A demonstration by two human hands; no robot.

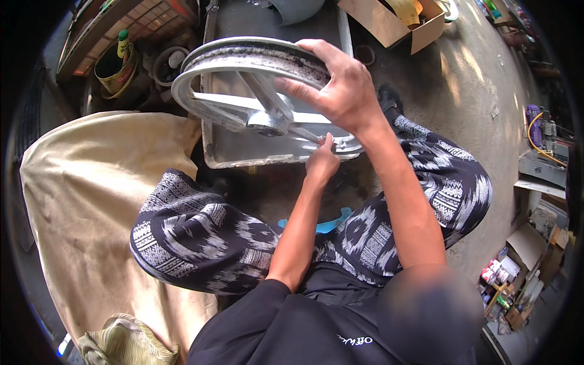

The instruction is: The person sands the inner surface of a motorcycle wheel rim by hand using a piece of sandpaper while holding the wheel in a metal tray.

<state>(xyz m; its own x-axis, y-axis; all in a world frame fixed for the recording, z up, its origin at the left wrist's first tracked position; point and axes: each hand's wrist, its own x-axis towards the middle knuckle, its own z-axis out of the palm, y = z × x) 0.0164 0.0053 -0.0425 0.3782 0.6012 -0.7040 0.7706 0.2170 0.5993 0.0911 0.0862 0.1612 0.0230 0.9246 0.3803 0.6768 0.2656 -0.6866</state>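
Note:
A silver alloy wheel (267, 119) without a tyre is held tilted above a shallow grey tub (243, 163). Its spokes meet at a central hub, and dark grime streaks the rim's channel. My right hand (350, 91) grips the far right part of the rim, thumb and fingers laid across the channel. Lower down, my left hand (322, 161) is closed on the near right edge of the wheel, thumb up; its other fingers are mostly hidden. The tub lies in front of my bent knees, under the wheel.
A beige cover (103, 182) drapes over something on my left. Beyond it stand a bucket (109, 79) with a green-capped bottle (123, 45) and a smaller pot (164, 72). A cardboard box (380, 21) sits far right of the tub. Bottles (535, 128) and boxes line the right side.

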